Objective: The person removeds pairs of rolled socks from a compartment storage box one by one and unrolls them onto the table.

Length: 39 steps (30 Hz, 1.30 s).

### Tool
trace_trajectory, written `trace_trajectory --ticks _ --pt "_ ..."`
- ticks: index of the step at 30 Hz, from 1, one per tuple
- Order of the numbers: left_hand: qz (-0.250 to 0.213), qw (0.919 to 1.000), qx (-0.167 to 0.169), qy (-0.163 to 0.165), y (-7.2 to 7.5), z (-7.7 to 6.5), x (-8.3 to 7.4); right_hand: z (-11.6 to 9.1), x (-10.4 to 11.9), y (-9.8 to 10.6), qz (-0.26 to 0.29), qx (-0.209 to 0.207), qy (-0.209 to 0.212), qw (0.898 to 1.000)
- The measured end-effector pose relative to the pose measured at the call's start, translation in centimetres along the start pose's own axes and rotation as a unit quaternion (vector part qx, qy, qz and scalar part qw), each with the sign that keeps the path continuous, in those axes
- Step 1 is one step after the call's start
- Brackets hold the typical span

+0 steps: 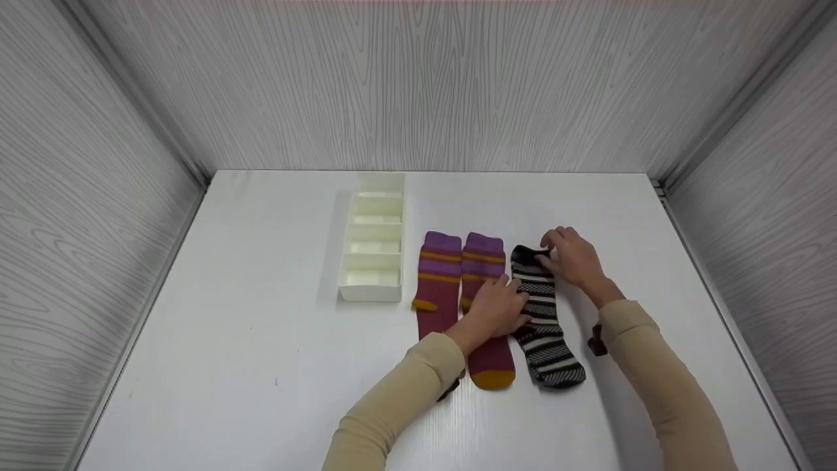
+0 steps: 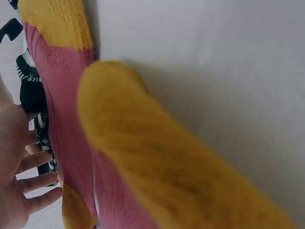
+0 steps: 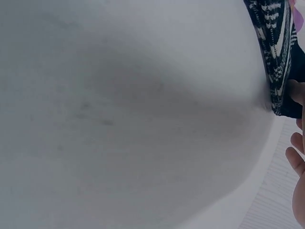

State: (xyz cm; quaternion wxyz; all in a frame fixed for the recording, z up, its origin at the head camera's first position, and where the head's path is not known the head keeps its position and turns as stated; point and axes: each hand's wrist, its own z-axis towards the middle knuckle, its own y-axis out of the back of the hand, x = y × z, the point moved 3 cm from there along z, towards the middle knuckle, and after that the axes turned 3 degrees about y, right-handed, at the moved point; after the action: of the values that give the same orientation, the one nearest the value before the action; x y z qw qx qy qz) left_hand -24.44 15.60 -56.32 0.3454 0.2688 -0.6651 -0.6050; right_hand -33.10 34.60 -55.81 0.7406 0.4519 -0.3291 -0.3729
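Note:
A black-and-white striped sock lies lengthwise on the white table, its black cuff at the far end. At that cuff my right hand pinches the edge between thumb and fingers; in the right wrist view the thumb lies on the black cuff. My left hand reaches across a purple, maroon and mustard sock, its spread fingers touching the striped sock's left side. A matching maroon sock lies to the left, partly hidden by my left forearm. Fingers look extended in the left wrist view.
A white divided box with several compartments stands left of the socks. White wood-grain panels enclose the table at the back and both sides.

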Motion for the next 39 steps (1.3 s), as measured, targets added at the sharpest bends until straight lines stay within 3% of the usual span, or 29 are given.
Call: trace_trajectory --ticks 7,13,20,27,33,39 --pt "0.000 0.9998 -0.016 -0.009 0.3 -0.9 0.0 -0.7 0.3 0.1 -0.007 0.008 0.010 1.000" --pt "0.007 0.9963 -0.073 -0.044 1.0 -2.4 -0.3 -1.1 0.3 0.2 0.004 0.056 -0.006 0.998" --pt "0.019 0.9854 -0.134 -0.103 1.9 -4.4 -1.5 -1.3 0.1 0.4 0.010 0.087 -0.020 0.996" --pt "0.019 0.9815 -0.117 -0.150 2.0 -6.1 -3.3 -1.1 -0.1 0.4 0.015 0.104 -0.026 0.994" --pt "-0.014 0.9760 -0.088 -0.199 1.9 -7.2 -5.1 -1.4 -0.2 0.5 0.024 0.116 -0.039 0.992" --pt "0.011 0.9702 -0.103 -0.219 1.5 -7.6 -6.2 -1.3 0.1 0.4 0.024 0.111 -0.024 0.993"
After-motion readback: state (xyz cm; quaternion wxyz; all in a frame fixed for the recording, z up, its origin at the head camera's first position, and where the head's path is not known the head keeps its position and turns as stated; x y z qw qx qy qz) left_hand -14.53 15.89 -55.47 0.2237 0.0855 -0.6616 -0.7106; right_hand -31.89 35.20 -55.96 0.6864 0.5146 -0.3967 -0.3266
